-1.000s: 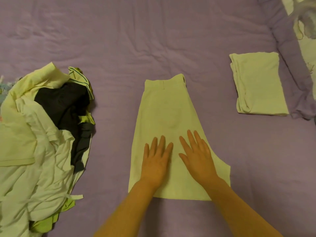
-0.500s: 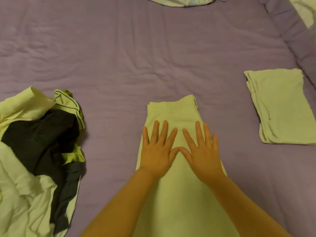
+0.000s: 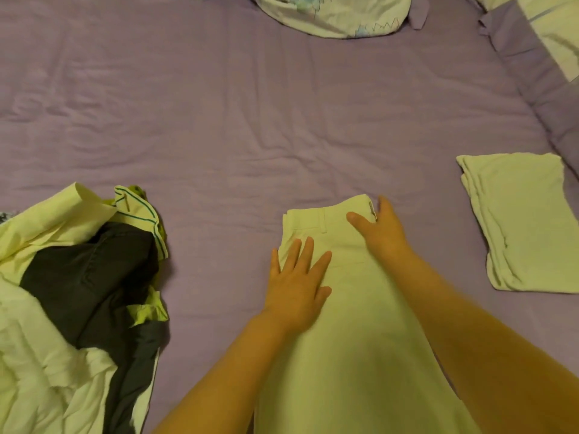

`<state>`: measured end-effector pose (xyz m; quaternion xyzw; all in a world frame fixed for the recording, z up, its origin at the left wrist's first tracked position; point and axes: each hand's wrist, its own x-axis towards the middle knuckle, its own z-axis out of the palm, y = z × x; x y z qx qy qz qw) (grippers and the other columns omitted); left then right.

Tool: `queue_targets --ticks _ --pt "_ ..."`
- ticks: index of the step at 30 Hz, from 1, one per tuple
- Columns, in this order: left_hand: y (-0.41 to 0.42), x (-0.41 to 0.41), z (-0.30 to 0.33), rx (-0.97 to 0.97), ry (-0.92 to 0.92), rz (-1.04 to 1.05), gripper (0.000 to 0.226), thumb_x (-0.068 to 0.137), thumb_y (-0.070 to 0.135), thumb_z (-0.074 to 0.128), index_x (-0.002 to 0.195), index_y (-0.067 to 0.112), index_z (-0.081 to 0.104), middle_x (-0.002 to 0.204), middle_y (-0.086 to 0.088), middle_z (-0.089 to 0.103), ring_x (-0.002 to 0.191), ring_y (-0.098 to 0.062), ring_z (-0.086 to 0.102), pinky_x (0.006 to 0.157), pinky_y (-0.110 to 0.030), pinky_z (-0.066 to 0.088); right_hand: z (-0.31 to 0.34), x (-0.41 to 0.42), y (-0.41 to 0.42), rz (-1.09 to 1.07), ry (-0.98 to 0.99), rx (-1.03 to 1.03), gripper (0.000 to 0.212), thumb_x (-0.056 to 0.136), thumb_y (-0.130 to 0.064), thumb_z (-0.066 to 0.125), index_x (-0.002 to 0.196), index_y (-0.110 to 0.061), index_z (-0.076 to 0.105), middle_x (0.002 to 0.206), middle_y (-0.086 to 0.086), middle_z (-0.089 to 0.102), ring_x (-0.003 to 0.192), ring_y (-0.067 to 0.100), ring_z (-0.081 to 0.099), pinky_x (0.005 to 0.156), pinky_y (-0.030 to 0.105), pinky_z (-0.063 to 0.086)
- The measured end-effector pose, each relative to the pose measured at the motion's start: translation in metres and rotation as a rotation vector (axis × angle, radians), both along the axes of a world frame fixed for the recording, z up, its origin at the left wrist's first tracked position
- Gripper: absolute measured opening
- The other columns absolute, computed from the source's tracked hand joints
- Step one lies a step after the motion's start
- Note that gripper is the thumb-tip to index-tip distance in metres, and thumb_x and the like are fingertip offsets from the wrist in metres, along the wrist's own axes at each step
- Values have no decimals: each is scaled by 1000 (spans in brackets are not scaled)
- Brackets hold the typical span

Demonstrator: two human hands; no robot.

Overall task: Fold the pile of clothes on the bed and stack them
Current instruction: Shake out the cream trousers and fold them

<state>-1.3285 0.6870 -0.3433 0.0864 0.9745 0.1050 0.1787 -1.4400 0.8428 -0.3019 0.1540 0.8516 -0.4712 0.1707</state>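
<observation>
A pale yellow-green garment (image 3: pixel 354 324) lies flat on the purple bed sheet (image 3: pixel 250 120), its waistband pointing away from me. My left hand (image 3: pixel 297 283) rests flat on its left side, fingers spread. My right hand (image 3: pixel 382 233) is at the waistband's right corner, with the thumb on top of the cloth and the fingers at and under the edge. An unfolded pile of clothes (image 3: pixel 62 292), pale yellow, white and dark grey, sits at the left. A folded pale garment (image 3: pixel 520 220) lies at the right.
A patterned pillow (image 3: pixel 332 14) lies at the top edge of the view. A purple quilt edge (image 3: pixel 539 73) runs down the far right behind the folded garment. Bare sheet stretches between the pile, the flat garment and the pillow.
Both hands slid up the garment from its hem towards the waistband. The right hand went on to the right corner and took hold of it. The view tilted further up the bed.
</observation>
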Motion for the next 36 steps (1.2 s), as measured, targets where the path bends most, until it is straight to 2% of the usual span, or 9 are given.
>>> queue_targets --ticks 3,7,11,14,18,22,28,33,36 --pt "-4 5 30 226 5 204 61 99 49 33 152 31 10 161 1 11 147 -20 9 117 -48 0 22 2 -3 38 72 -105 27 87 -22 68 110 -10 61 107 6 66 92 20 62 68 20 49" --pt "-7 5 83 530 147 446 72 95 46 48 152 29 8 161 3 0 143 -21 17 113 -35 20 65 32 7 175 89 -279 11 82 -20 73 84 -23 63 70 -17 67 62 -3 62 52 12 47" --pt "-12 -4 133 335 286 202 77 89 58 50 150 34 11 160 8 14 146 -20 7 117 -47 6 111 69 20 389 61 -286 14 80 -14 74 77 -20 62 60 -17 57 57 -2 51 55 12 42" --pt "-13 1 158 313 131 99 57 86 62 51 136 36 47 140 12 49 144 -18 16 115 -48 -5 142 96 34 419 67 -232 15 79 -14 75 74 -22 63 62 -15 54 58 -3 47 57 11 38" --pt "-4 35 179 349 52 155 40 84 62 56 76 23 62 74 6 57 87 -16 53 80 -32 40 166 136 50 321 39 -176 22 81 -23 73 67 -15 58 58 -6 48 50 6 46 48 15 39" --pt "22 97 181 527 85 363 46 87 51 59 57 19 45 54 4 45 56 -14 43 54 -32 30 163 189 59 115 -2 -239 36 87 -26 67 63 -8 47 65 7 32 56 17 45 48 26 54" --pt "72 199 157 771 113 1029 24 96 18 52 115 8 64 114 -10 65 106 -25 58 93 -38 45 133 276 78 -2 1 -273 20 92 -19 60 74 -11 63 82 1 69 82 18 63 69 26 52" --pt "101 242 146 879 110 1242 51 90 5 61 138 11 45 145 -15 34 131 -28 40 108 -38 36 108 325 89 8 95 -272 28 90 0 59 114 -14 61 134 2 52 130 16 43 85 -2 34" --pt "103 252 140 863 96 1198 64 89 3 61 146 15 34 148 -12 32 134 -25 34 109 -36 33 94 334 94 -47 -5 -258 54 91 2 55 141 -13 41 152 5 30 139 17 29 95 8 29"
